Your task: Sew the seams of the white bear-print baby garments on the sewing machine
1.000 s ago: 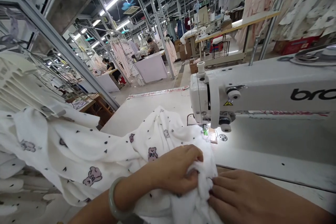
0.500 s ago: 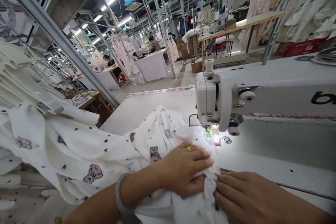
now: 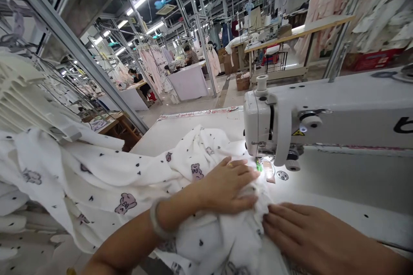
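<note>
Left hand: Your left hand (image 3: 230, 184) lies flat on the white cloth (image 3: 129, 180), palm down. Your fingers are stretched out and a bit spread, and they point at the needle (image 3: 258, 164). It is pressing, not gripping. There is a ring on one finger.
Left arm: It comes in from the bottom left and crosses over the cloth. A pale bangle (image 3: 157, 225) sits on your wrist.
Right hand: Your right hand (image 3: 300, 234) lies flat too, fingers straight and close together. The fingertips touch the bunched edge of the cloth. It holds nothing.
Both hands: They are near each other, with a fold of cloth between them.
Cloth: It is white with little bears and small dark dots. It lies on the bench (image 3: 338, 180) and runs off to the left. Its front edge sits just beside the needle.
Sewing machine: The white sewing machine (image 3: 290, 116) stands on the bench to your right, with its lamp shining on the cloth.
</note>
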A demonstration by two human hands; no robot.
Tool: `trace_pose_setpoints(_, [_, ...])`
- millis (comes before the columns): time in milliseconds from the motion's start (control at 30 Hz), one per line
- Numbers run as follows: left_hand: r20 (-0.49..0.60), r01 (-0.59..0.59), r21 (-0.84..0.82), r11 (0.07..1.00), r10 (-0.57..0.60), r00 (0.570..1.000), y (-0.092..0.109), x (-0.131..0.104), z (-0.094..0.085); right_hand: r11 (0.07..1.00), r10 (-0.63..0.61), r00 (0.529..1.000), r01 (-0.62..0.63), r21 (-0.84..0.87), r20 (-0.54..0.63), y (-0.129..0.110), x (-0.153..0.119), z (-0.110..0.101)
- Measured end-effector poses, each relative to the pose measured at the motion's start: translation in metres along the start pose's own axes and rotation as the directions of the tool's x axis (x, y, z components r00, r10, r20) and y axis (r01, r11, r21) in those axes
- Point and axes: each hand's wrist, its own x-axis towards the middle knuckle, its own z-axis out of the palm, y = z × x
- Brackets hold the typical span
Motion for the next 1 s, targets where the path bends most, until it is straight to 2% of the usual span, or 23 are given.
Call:
trace_pose_setpoints(100, [-0.106, 0.083, -0.022, 0.996, -0.085, 0.991, 0.032, -0.026, 0.01, 0.999, 0.007, 1.0, -0.006, 0.052, -0.021, -0.008, 0.005, -0.005])
trace_pose_setpoints(200, [-0.184, 0.183, 0.001, 0.983, -0.18, 0.966, 0.049, -0.043, 0.032, 0.998, 0.018, 1.0, -0.017, 0.066, -0.019, -0.009, 0.008, -0.008])
trace_pose_setpoints(267, [-0.22, 0.224, 0.021, 0.974, -0.214, 0.952, 0.047, -0.042, 0.042, 0.997, 0.02, 1.0, -0.02, 0.078, -0.007, -0.007, 0.009, -0.009])
trace_pose_setpoints(333, [-0.251, 0.239, -0.008, 0.971, -0.233, 0.939, 0.039, -0.034, 0.043, 0.993, 0.031, 0.999, -0.032, 0.11, 0.01, -0.006, 0.008, -0.009])
trace_pose_setpoints(400, [-0.301, 0.256, -0.126, 0.958, -0.283, 0.911, 0.029, -0.021, 0.034, 0.987, 0.046, 0.999, -0.05, 0.151, 0.028, -0.005, 0.009, -0.011])
trace_pose_setpoints(500, [-0.341, 0.243, -0.387, 0.889, -0.383, 0.858, 0.02, -0.002, 0.018, 0.966, 0.064, 0.994, -0.082, 0.243, 0.083, -0.003, 0.011, -0.018])
trace_pose_setpoints(567, [-0.342, 0.206, -0.479, 0.853, -0.398, 0.851, 0.018, 0.008, 0.014, 0.94, 0.084, 0.989, -0.119, 0.319, 0.119, 0.0, 0.013, -0.024])
trace_pose_setpoints(667, [-0.337, 0.214, -0.513, 0.831, -0.424, 0.84, 0.018, 0.014, 0.016, 0.911, 0.235, 0.97, -0.24, 0.335, 0.056, 0.006, 0.013, -0.023])
trace_pose_setpoints(800, [-0.316, 0.282, -0.551, 0.785, -0.509, 0.8, 0.017, 0.011, 0.024, 0.866, 0.493, 0.862, -0.475, 0.155, -0.115, 0.007, 0.005, -0.001])
trace_pose_setpoints(900, [-0.346, 0.257, -0.538, 0.803, -0.488, 0.802, 0.015, 0.007, 0.025, 0.838, 0.546, 0.831, -0.538, 0.092, -0.109, 0.003, -0.002, 0.015])
trace_pose_setpoints(1000, [-0.422, 0.209, -0.471, 0.857, -0.427, 0.8, 0.013, 0.004, 0.026, 0.84, 0.54, 0.838, -0.53, 0.119, -0.077, 0.002, -0.003, 0.021])
